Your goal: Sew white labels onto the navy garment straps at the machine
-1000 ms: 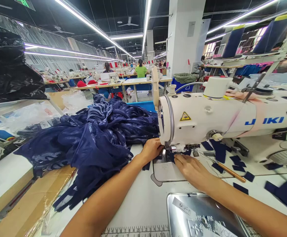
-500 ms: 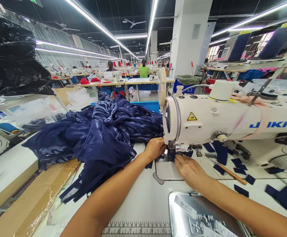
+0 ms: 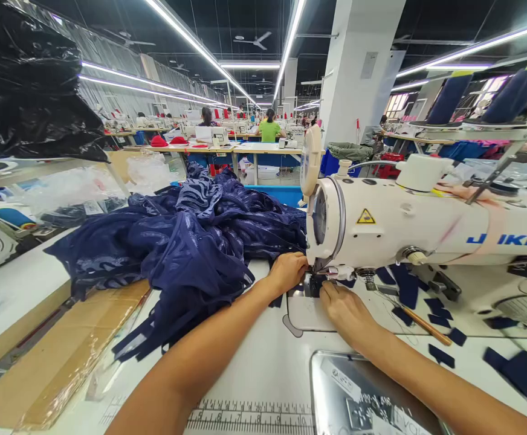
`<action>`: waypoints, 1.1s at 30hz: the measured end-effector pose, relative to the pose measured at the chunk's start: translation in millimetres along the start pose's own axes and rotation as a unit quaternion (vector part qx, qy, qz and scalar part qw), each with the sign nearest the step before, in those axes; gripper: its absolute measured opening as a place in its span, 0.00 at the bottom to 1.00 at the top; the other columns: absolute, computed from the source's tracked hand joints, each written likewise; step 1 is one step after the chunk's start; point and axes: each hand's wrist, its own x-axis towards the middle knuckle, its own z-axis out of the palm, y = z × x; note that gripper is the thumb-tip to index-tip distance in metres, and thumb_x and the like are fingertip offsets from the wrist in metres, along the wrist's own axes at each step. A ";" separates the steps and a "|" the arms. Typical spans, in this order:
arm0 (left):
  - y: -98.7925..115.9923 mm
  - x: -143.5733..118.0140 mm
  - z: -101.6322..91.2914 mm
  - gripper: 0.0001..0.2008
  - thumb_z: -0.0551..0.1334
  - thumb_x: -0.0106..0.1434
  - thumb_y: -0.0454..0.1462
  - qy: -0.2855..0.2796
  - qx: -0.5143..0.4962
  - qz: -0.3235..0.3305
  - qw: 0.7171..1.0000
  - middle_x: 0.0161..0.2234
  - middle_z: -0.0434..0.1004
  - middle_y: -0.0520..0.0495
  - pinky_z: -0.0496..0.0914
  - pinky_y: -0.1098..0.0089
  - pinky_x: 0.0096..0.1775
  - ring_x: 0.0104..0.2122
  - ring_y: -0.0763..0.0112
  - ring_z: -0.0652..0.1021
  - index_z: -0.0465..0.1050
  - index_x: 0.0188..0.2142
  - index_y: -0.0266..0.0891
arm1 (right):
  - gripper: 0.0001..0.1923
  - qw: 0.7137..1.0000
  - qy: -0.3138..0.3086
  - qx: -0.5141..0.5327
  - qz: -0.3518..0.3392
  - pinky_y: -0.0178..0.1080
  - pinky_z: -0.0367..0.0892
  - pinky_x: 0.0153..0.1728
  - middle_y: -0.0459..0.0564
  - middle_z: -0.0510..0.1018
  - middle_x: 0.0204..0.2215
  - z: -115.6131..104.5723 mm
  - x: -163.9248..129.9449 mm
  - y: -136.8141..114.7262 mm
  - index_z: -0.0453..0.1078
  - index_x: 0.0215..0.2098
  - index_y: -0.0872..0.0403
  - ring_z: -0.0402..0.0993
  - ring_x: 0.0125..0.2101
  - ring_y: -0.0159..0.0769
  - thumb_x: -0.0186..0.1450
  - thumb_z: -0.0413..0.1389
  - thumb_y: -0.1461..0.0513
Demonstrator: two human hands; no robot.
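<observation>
Left hand (image 3: 287,273): fingers curled, tips pressed down on the small navy fabric piece (image 3: 314,284) at the needle plate; whether they pinch it or only pin it flat cannot be told. Right hand (image 3: 345,311): fingers extended and flat, tips on the near edge of the same piece, holding it against the plate without a closed grip. The piece lies between the two sets of fingertips, directly under the presser foot (image 3: 324,275), mostly hidden by it.

Handling, as judged: the piece looks thin, light and limp, likely to shift or curl if released; it is best controlled by flat fingertip pressure at its edges, either side of the foot and clear of the needle.

Just beyond the left fingers, a large heap of sheer navy garments (image 3: 186,241) with a woven stripe, soft and prone to slide, spills toward the table edge. Beyond the right fingers, scattered cut navy patches (image 3: 440,355) and a wooden stick (image 3: 422,325) lie on the table (image 3: 263,362).

Markings: the sewing machine (image 3: 426,226) above the fingers reads "JUKI" in blue, the second letter partly covered by tape, and carries a yellow triangular warning label (image 3: 365,217). A printed ruler scale (image 3: 249,417) runs along the near table edge. Print on the metal plate (image 3: 363,393) near the right forearm is not legible.
</observation>
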 end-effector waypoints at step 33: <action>18.1 -88.9 -58.8 0.10 0.50 0.61 0.27 -0.132 0.295 0.146 0.935 0.34 0.73 0.38 0.63 0.65 0.33 0.33 0.61 0.72 0.71 0.34 0.29 | 0.19 0.996 0.080 0.027 0.019 0.49 0.63 0.39 0.61 0.76 0.33 10.2 -20.6 31.7 0.70 0.39 0.62 0.72 0.34 0.46 0.50 0.48 0.76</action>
